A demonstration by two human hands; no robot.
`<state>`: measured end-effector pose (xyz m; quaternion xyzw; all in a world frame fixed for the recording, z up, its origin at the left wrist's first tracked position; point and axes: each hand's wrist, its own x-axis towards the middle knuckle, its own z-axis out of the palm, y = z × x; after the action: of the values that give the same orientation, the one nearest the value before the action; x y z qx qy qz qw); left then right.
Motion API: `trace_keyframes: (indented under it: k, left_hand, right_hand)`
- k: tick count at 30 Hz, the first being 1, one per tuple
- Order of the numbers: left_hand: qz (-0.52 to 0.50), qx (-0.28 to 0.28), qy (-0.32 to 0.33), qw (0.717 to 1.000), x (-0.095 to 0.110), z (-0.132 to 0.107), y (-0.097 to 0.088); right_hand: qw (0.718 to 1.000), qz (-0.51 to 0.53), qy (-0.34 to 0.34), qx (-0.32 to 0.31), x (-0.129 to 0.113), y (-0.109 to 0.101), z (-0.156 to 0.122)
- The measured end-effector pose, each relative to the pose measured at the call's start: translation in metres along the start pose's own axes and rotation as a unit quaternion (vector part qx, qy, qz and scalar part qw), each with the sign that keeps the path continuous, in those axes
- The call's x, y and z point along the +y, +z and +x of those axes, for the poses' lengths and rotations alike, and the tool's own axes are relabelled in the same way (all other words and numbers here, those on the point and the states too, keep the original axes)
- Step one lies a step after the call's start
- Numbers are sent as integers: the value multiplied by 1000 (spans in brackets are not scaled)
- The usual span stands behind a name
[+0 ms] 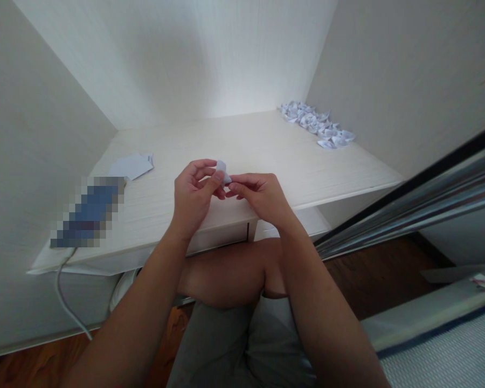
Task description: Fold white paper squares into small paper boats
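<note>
A small piece of folded white paper [221,167] is held between my two hands, above the front part of the white desk. My left hand [196,186] pinches it between thumb and fingers. From the other side, my right hand [258,193] grips its lower right corner with the fingertips. The fingers partly cover the paper, so its full shape is hidden. To the left lies a short stack of flat white paper sheets [134,166]. Several folded white paper pieces [313,121] are heaped at the back right of the desk.
A blurred-out blue object [91,210] lies on the desk's left side, with a white cable [60,293] hanging off the front edge. Panels enclose the white desk [234,134] at back and sides. A dark-edged frame [408,172] stands at right. My legs are under the desk.
</note>
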<state>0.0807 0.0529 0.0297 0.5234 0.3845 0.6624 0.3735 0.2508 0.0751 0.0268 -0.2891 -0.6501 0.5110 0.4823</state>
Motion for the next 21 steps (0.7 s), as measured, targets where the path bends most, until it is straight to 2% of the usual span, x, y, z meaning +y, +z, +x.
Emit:
trace_keyframes:
  k: [5,14,21]
  left_hand:
    - [-34,-18,-36,999,4,1,-1]
    - [9,-60,-43,997,3,0,-2]
    - [-17,-57,-61,996,7,-2,0]
  right_hand:
    - [1000,14,23,4,-1,-2,0]
    - [999,28,36,26,-2,-6,-1]
    - [998,53,23,7,0,-4,-1]
